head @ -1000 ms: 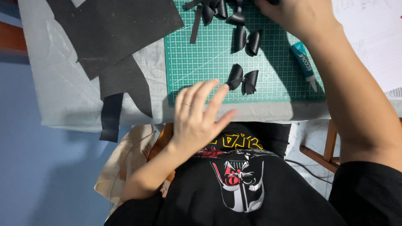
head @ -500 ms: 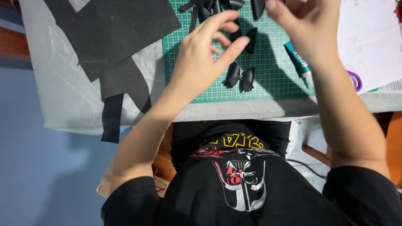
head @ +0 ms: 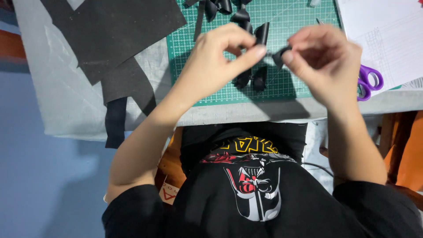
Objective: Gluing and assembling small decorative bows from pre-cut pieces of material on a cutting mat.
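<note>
Both hands pinching one small black strip (head: pixel 278 55) btwn them: left hand (head: pixel 220 61) at 9, right hand (head: pixel 324 61) at 3, over the mat (head: pixel 185 53). Finished bows (head: pixel 251 78) at 6 and 12 (several done), loose strips left, imo midway.

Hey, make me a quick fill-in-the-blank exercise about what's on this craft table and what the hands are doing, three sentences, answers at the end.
1. Both hands, the left hand and the right hand, pinch a small black piece above a cutting mat coloured ____.
2. The scissors beside the right hand have handles coloured ____.
3. The large black sheet lies to the ____ of the mat.

Missing words: green; purple; left
</note>
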